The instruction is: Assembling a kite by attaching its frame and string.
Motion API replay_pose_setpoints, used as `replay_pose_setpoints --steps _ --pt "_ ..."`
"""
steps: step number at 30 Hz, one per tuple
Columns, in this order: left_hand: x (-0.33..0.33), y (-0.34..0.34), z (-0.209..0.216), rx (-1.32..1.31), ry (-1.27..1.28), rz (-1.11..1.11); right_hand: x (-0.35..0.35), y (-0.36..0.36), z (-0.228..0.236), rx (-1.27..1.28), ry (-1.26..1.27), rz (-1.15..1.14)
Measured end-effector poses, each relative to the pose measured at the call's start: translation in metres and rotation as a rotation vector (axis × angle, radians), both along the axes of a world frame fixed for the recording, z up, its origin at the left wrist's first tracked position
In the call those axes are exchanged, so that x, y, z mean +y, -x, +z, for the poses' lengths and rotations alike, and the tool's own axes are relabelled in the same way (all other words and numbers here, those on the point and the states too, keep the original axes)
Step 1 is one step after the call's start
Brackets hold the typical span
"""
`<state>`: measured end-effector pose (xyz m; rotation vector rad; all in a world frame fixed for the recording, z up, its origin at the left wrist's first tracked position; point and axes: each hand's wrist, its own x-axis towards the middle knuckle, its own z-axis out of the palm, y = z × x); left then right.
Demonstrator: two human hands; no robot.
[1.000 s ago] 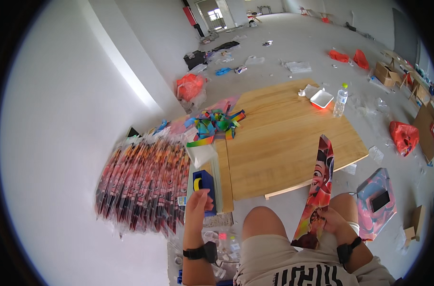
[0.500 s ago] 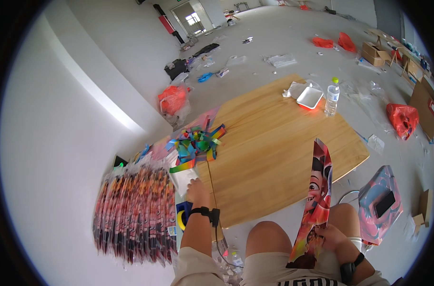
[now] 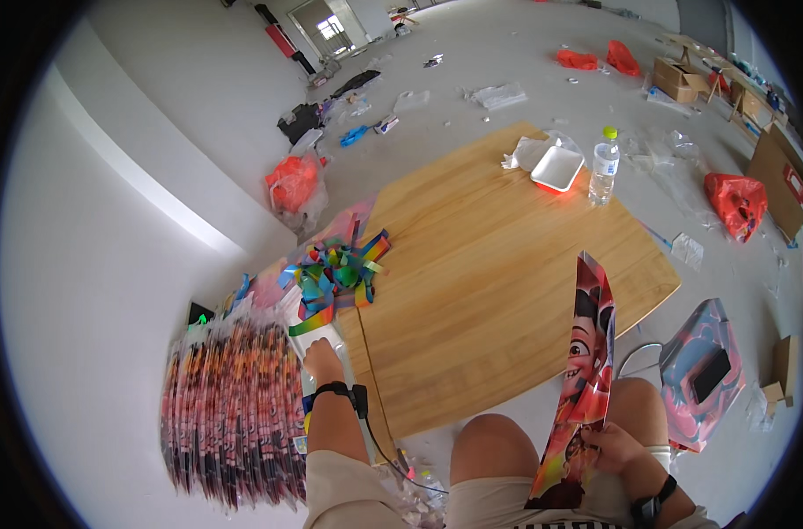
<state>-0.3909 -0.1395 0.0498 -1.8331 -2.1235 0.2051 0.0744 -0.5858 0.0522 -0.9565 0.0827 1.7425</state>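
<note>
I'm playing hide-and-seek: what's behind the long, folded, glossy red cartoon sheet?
Around the long, folded, glossy red cartoon sheet in the right hand, you can see light-brown wooden table, grey floor and the bare right knee. Whatever's directly behind is covered.

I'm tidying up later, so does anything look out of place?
Yes: loose plastic and red bags litter the floor around the table, looking discarded. Near the left hand, ribbons lie in a tangle, unlike the packets lined up nearby.

Folded red cartoon panel [image 3: 579,377], slightly tilted
</note>
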Motion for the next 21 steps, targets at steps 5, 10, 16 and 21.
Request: replay_pose_setpoints --steps 5,10,16,21 --pt "0.000 0.013 0.018 -0.119 0.003 -0.005 0.000 0.001 -0.001 0.023 -0.025 0.018" --pt "0.011 0.032 0.031 -0.212 -0.111 -0.012 -0.001 0.005 -0.002 0.021 -0.052 0.041" --pt "0.012 0.068 0.051 -0.235 -0.227 -0.081 -0.002 0.009 -0.002 0.015 -0.081 0.073" --pt "-0.016 0.050 0.111 -0.304 -0.323 -0.108 -0.009 0.010 0.003 0.009 -0.120 0.058"
